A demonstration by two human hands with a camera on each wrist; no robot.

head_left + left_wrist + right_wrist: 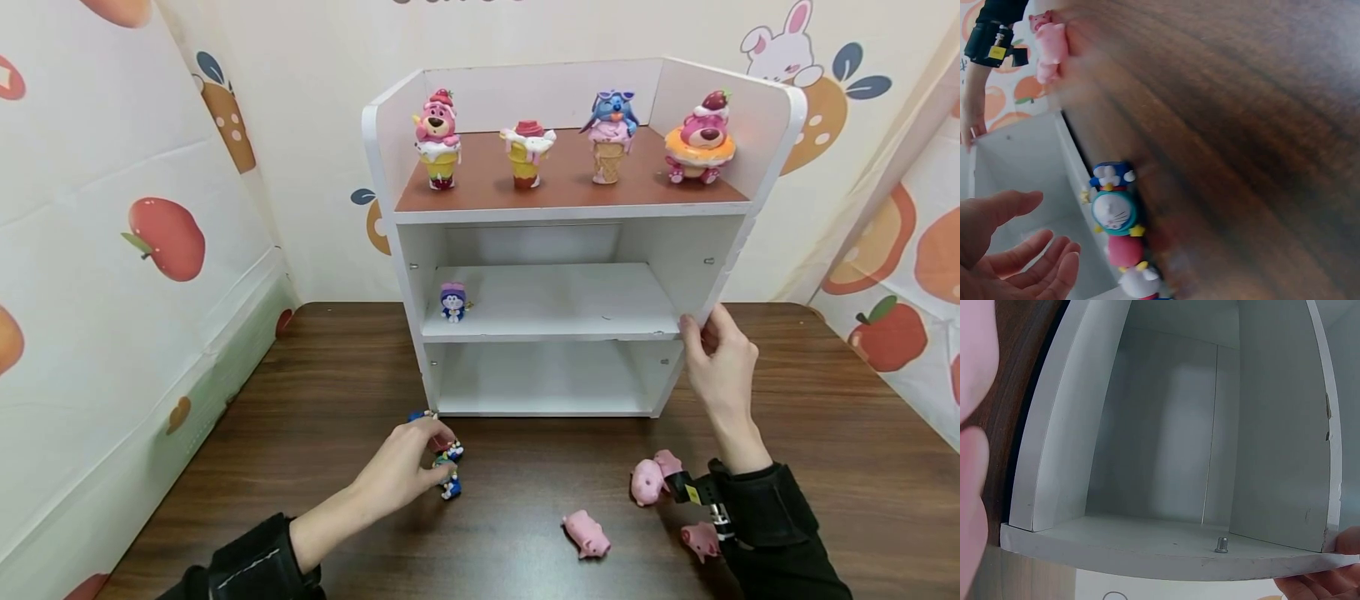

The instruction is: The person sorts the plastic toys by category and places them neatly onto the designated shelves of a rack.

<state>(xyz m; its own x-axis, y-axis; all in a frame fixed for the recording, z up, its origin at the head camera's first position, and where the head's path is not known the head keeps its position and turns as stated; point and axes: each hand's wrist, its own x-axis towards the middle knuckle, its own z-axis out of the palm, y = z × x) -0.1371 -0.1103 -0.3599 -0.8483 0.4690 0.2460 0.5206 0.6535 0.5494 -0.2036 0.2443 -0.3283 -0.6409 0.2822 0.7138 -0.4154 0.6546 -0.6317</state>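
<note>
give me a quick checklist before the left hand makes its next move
1. Left grip free: ok, no figurine shows between its parted thumb and fingers in the left wrist view.
2. Small figurines fully visible from the head view: not ok, the hand covers part of the row.
3. Right grip on the shelf unit: ok, it pinches the right edge.
4. Firmness of that hold: cannot tell.
5. Figurine on the middle shelf upright: ok, it stands near the left end.
6. Nearest pink pig away from the left grip: ok, bare table lies between.
</note>
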